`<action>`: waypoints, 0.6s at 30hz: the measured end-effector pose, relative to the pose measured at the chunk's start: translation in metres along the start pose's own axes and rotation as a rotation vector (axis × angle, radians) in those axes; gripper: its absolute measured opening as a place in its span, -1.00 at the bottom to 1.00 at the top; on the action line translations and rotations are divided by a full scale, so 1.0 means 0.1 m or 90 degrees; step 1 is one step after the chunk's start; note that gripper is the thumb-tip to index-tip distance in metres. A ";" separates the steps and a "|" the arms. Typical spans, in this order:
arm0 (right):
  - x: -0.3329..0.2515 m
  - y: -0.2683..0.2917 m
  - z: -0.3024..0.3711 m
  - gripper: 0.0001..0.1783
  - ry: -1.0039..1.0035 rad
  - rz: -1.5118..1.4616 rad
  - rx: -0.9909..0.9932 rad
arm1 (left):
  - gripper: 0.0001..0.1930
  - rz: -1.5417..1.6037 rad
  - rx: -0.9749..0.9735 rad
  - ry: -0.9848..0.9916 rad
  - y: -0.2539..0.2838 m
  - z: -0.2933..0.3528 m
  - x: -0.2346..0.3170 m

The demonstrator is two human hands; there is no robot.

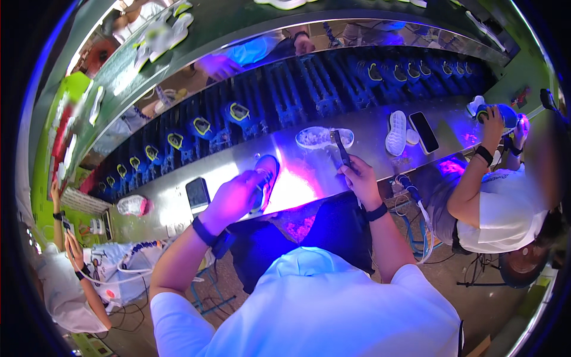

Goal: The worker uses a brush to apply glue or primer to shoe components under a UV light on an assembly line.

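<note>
My left hand [231, 201] is closed around a dark shoe [269, 172], which stands toe away from me on the metal bench, beside a bright violet-white patch of light. My right hand [360, 177] grips a brush [341, 147] with a dark handle. Its far end reaches the right part of a white, sole-shaped piece [310, 138] lying flat on the bench; whether the bristles touch it I cannot tell. The inside of that piece looks rough and whitish. Parts of the shoe are hidden behind my left hand.
Behind the bench runs a dark rack [285, 98] carrying several shoes with yellow-green collars. A white sole [395, 134] and a phone [423, 132] lie to the right, another phone [197, 193] to the left. Co-workers sit on both sides; the right one holds a shoe [505, 116].
</note>
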State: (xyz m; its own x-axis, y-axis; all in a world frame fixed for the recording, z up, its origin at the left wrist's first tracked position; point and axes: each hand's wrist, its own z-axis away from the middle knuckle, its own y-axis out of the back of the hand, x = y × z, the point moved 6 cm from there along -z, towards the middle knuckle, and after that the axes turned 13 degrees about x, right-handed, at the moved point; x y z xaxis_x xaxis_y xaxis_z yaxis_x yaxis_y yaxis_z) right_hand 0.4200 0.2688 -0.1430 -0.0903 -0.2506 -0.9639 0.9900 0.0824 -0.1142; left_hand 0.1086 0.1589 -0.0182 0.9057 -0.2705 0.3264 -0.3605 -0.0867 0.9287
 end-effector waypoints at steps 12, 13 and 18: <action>-0.88 -0.35 0.91 -0.57 0.040 0.081 -0.008 | -0.32 0.404 0.333 0.237 0.13 0.23 0.03; -0.90 -0.37 0.94 -0.55 0.038 0.089 -0.023 | -0.24 0.345 0.391 0.148 0.33 0.27 0.28; -1.08 -0.58 1.03 -0.58 0.139 0.163 -0.101 | -0.42 0.205 0.435 -0.132 0.58 0.48 0.73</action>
State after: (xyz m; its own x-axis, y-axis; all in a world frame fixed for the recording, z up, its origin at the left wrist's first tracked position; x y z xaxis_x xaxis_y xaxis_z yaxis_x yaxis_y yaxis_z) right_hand 0.3831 0.1919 -0.0071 0.1207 0.0082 -0.9927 0.9558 0.2691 0.1185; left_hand 0.1437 0.0882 0.0509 0.6973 -0.5503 0.4594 -0.7168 -0.5267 0.4570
